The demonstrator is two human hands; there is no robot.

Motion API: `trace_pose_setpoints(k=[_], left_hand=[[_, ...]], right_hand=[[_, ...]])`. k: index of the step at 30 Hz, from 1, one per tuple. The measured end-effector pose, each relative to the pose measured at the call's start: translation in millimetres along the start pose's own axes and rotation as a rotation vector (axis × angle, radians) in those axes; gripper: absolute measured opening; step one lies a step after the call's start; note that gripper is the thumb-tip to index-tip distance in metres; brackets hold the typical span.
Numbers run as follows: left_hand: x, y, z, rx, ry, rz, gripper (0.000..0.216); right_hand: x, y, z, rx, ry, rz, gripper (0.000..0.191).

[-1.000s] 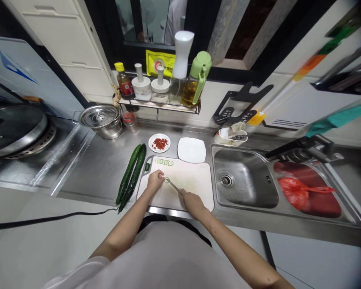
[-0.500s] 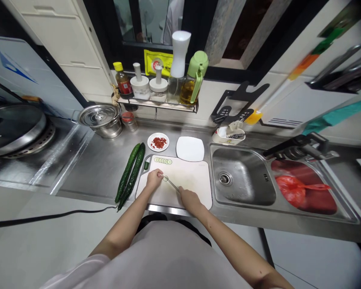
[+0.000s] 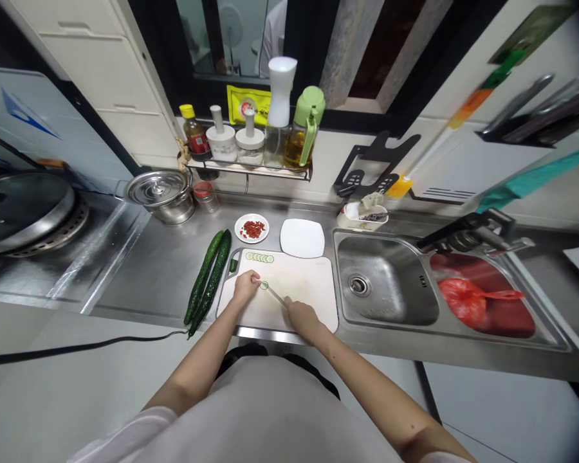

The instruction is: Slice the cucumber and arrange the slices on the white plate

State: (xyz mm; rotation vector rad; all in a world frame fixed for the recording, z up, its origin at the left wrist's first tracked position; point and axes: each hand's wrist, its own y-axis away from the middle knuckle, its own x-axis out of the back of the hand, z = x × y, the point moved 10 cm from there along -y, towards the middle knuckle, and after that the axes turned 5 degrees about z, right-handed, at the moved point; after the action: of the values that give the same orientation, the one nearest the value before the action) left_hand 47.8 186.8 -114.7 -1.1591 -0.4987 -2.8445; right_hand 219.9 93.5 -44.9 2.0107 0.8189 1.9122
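Observation:
Over the white cutting board (image 3: pixel 313 283), my left hand (image 3: pixel 246 285) pinches the edge of a thin round cucumber slice (image 3: pixel 264 285). My right hand (image 3: pixel 303 316) is closed around the handle of a slim knife (image 3: pixel 276 296), whose blade tip meets the slice. Whether the tip touches or cuts it is too small to tell. Along the board's far left lies a row of overlapping cucumber slices (image 3: pixel 259 257). Two whole cucumbers (image 3: pixel 205 276) rest side by side left of the board. Behind it are a white plate (image 3: pixel 302 238) and a small dish of chopped red pieces (image 3: pixel 252 228).
Right of the board is a double sink (image 3: pixel 386 276), with a red plastic bag (image 3: pixel 463 302) in its far basin. A steel pot (image 3: pixel 161 193) and a lidded pan (image 3: pixel 26 209) stand left. Above the counter, a shelf (image 3: pixel 251 168) carries bottles and seasoning jars.
The camera view has shifted slightly. Both hands, the knife and the slice keep nearly the same places over the board.

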Motion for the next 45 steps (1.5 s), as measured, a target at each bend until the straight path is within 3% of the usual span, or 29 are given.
trace_pose_setpoints(k=[29,35,40,45], left_hand=[[-1,2,5,-0.059,-0.034,-0.005,0.012],[-2,17,15,-0.146,-0.081,-0.003,0.019],[-5,26,26,-0.207,-0.153,0.011,0.017],[-8,26,33,-0.2,-0.181,0.012,0.012]], right_hand=[[-17,8,14,0.005,0.018,-0.013,0.032],[-18,16,35,0.004,-0.116,-0.013,0.027],[-20,21,65,-0.097,-0.3,0.113,0.026],[-25,20,75,-0.146,-0.345,0.158,0.026]])
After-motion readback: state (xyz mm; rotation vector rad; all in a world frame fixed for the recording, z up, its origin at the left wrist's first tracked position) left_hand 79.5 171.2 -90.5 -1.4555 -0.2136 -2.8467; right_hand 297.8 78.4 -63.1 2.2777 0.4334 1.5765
